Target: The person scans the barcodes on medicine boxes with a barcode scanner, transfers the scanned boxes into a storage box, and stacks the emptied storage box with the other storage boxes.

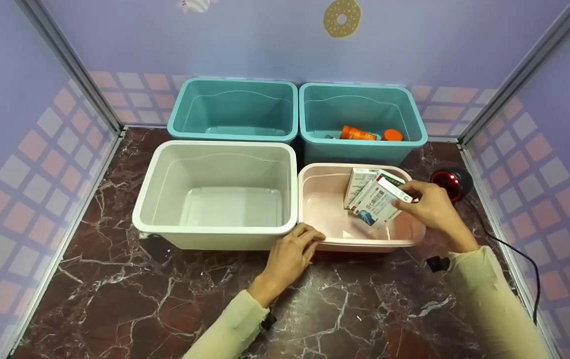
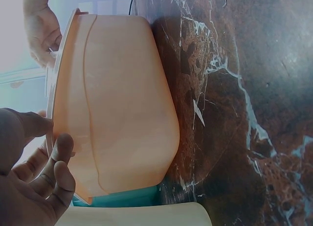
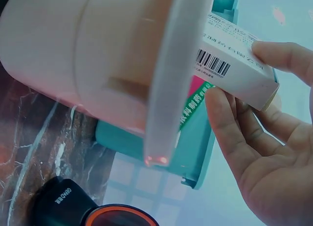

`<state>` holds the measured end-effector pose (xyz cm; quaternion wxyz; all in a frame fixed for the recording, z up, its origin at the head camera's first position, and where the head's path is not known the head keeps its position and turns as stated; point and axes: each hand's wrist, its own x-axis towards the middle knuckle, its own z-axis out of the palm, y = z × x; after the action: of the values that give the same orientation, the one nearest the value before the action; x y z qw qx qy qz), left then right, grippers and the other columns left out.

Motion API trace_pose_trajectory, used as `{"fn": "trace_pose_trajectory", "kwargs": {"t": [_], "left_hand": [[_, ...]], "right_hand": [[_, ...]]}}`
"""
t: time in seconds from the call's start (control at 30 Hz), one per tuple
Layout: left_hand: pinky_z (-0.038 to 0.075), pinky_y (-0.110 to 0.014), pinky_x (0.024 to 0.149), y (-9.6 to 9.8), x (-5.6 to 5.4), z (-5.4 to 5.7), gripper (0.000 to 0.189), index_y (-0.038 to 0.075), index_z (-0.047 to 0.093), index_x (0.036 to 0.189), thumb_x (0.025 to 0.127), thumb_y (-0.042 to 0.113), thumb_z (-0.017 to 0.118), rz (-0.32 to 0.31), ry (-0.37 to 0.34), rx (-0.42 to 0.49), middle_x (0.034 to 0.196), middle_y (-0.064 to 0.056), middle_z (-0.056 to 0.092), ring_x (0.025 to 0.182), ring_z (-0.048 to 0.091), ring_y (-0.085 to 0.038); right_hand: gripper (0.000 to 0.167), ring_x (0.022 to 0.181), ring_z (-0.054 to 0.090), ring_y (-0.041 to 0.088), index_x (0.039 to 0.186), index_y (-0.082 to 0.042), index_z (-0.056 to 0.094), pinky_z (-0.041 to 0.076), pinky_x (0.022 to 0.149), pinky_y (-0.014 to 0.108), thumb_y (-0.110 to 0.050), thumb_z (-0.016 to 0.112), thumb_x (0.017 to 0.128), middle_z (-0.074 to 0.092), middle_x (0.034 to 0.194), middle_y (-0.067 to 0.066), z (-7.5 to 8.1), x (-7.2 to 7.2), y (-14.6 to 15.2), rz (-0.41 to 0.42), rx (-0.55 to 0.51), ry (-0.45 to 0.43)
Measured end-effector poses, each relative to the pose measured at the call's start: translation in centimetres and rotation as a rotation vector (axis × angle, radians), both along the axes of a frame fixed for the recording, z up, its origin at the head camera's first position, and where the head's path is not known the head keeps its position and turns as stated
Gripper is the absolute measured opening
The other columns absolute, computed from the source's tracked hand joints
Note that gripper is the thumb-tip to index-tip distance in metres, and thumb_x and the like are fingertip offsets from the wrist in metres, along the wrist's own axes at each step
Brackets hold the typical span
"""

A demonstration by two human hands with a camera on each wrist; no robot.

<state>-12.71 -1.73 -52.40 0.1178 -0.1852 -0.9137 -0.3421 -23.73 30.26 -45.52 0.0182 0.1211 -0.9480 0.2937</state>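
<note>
My right hand [image 1: 432, 207] pinches a white medicine box [image 1: 377, 203] by its upper end, thumb on one side and fingers on the other. The box tilts over the right part of a pink plastic bin [image 1: 321, 204]. In the right wrist view, a barcode shows on the side of the medicine box [image 3: 213, 63]. More medicine boxes [image 1: 359, 180] lean inside the bin just behind it, one with a green band. At the bin's front left corner, my left hand [image 1: 292, 252] grips the rim between thumb and fingers, as the left wrist view shows.
A white bin [image 1: 215, 230] stands left of the pink one. Two teal bins [image 1: 232, 134] [image 1: 364, 144] line the back wall; the right one holds orange-capped bottles [image 1: 357, 133]. A black scanner [image 1: 452, 183] glows red at the right, its cable [image 1: 514, 252] running forward along the wall.
</note>
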Motion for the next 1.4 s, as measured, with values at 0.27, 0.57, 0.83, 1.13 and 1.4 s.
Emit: {"fn": "trace_pose_trajectory", "kwargs": {"t": [0.27, 0.57, 0.83, 1.13, 1.4], "left_hand": [[0.060, -0.027, 0.074, 0.0, 0.0, -0.1, 0.014, 0.023, 0.072, 0.109, 0.097, 0.022, 0.065, -0.001, 0.012, 0.007, 0.109, 0.006, 0.066, 0.089, 0.070, -0.016], [0.060, -0.027, 0.075, 0.0, -0.1, -0.3, 0.014, 0.024, 0.072, 0.109, 0.097, 0.022, 0.064, -0.002, 0.021, 0.008, 0.109, 0.007, 0.065, 0.091, 0.070, -0.015], [0.060, -0.026, 0.074, 0.0, 0.0, -0.2, 0.014, 0.023, 0.072, 0.109, 0.097, 0.022, 0.064, -0.002, 0.013, 0.010, 0.110, 0.007, 0.065, 0.090, 0.070, -0.016], [0.060, -0.026, 0.073, 0.0, -0.1, -0.3, 0.014, 0.023, 0.072, 0.109, 0.097, 0.022, 0.064, 0.001, 0.013, 0.017, 0.109, 0.007, 0.065, 0.090, 0.070, -0.015], [0.060, -0.027, 0.075, 0.1, -0.1, -0.3, 0.013, 0.024, 0.072, 0.108, 0.098, 0.022, 0.064, 0.005, 0.022, 0.010, 0.108, 0.008, 0.065, 0.090, 0.070, -0.013]], "right_hand": [[0.029, 0.073, 0.060, 0.011, 0.105, -0.009, 0.073, 0.044, 0.061, 0.019, -0.027, 0.079, 0.084, 0.074, 0.091, 0.011, 0.9, 0.4, 0.4, -0.049, -0.022, 0.019], [0.030, 0.069, 0.060, -0.001, 0.107, -0.012, 0.074, 0.043, 0.062, 0.015, -0.032, 0.079, 0.084, 0.076, 0.094, 0.010, 2.0, 0.8, 1.2, -0.095, -0.033, 0.067], [0.035, 0.070, 0.059, -0.005, 0.111, -0.006, 0.072, 0.045, 0.060, 0.011, -0.030, 0.077, 0.087, 0.074, 0.101, 0.016, 3.2, 1.2, 1.9, -0.132, -0.102, 0.066], [0.036, 0.069, 0.058, -0.008, 0.111, -0.007, 0.073, 0.044, 0.059, 0.010, -0.034, 0.077, 0.087, 0.066, 0.087, -0.020, 4.4, 1.7, 3.3, -0.191, -0.122, 0.090], [0.040, 0.064, 0.066, -0.005, 0.116, -0.001, 0.069, 0.054, 0.056, 0.015, -0.028, 0.076, 0.088, 0.063, 0.081, -0.028, 5.0, 2.0, 4.5, -0.248, -0.277, 0.028]]}}
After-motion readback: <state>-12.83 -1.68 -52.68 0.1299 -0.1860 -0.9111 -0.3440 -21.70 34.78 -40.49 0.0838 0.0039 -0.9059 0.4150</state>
